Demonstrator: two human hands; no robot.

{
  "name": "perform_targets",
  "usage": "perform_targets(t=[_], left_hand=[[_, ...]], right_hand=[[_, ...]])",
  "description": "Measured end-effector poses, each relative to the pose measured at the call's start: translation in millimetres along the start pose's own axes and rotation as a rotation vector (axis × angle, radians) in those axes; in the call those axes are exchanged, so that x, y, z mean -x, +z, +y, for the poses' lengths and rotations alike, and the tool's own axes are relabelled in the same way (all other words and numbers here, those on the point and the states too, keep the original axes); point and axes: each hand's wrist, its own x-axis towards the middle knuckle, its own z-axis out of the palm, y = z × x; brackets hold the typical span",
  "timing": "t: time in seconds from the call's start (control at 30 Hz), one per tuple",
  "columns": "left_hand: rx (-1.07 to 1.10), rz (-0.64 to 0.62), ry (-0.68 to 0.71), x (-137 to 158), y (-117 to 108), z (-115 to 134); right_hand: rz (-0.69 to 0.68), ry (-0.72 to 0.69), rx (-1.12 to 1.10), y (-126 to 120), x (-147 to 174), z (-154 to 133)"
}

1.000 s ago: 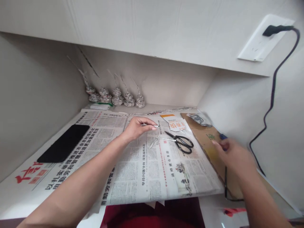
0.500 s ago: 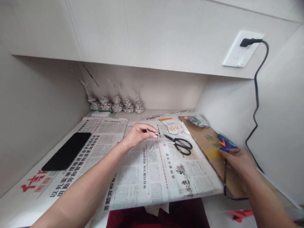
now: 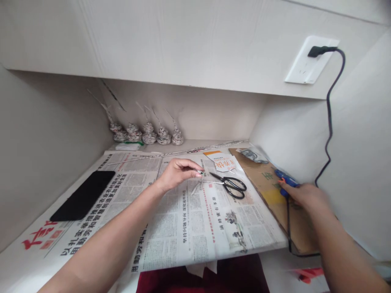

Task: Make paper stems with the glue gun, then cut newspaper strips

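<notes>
My left hand point(image 3: 181, 175) is closed in a pinch over the middle of the newspaper. Between thumb and forefinger is a small rolled paper piece point(image 3: 200, 173), mostly covered by the fingertips. Black-handled scissors point(image 3: 233, 186) lie just right of it, blades pointing left. Thin pale paper strips point(image 3: 198, 186) are below the fingertips. On the right, my right hand point(image 3: 308, 199) grips a blue hot glue gun point(image 3: 285, 181) with an orange trigger, above the cardboard. Its black cord hangs down from the handle.
Several gourd-shaped woven paper pieces point(image 3: 149, 133) stand along the back. Long paper rods point(image 3: 183, 151) lie before them. A black phone-like slab point(image 3: 82, 195) rests on the left. The cardboard sheet point(image 3: 301, 232) bears a plastic bag point(image 3: 252, 155). A plug point(image 3: 317, 51) sits in the wall socket.
The glue gun has come up and slightly left in my right hand, and more of its blue body shows. My left hand keeps its pinch almost in place.
</notes>
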Motion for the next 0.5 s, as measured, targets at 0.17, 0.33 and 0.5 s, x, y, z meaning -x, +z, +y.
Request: perform_targets(t=[0.17,0.33,0.5], left_hand=[[-0.020,-0.008,-0.003,0,0,-3],[-0.046,0.002,-0.009,0,0,-6],[-0.040,-0.033,-0.014,0,1,-9]], right_hand=[[-0.159,0.152,-0.033,-7,25,-6],[-0.309,0.095,-1.021,-7,80,-23],[-0.689,0.184,-1.352,-16,128,-52]])
